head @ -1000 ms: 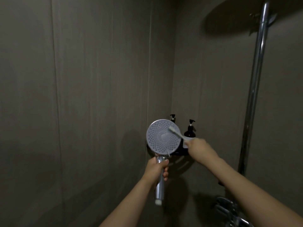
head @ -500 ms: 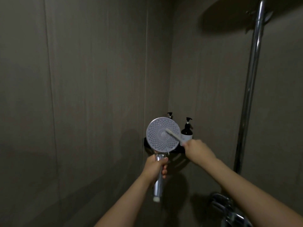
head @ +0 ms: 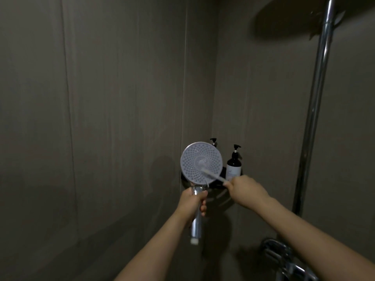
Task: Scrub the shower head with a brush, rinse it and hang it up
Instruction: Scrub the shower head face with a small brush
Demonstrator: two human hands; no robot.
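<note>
The shower head is held upright in a dim shower corner, its round, perforated face turned toward the camera and its chrome handle pointing down. The handle is wrapped by the left hand, whose grip is closed tightly around the upper part just below the round face, while the lower end of the handle hangs free beneath the fist. A pale brush is pinched in the closed grip of the right hand, and its tip is laid against the lower middle of the face. Behind the shower head, a dark corner shelf is seen carrying a dark pump bottle; a second pump top shows above the rim of the face. A chrome riser pipe is seen at the right, and chrome tap fittings lie below it.
</note>
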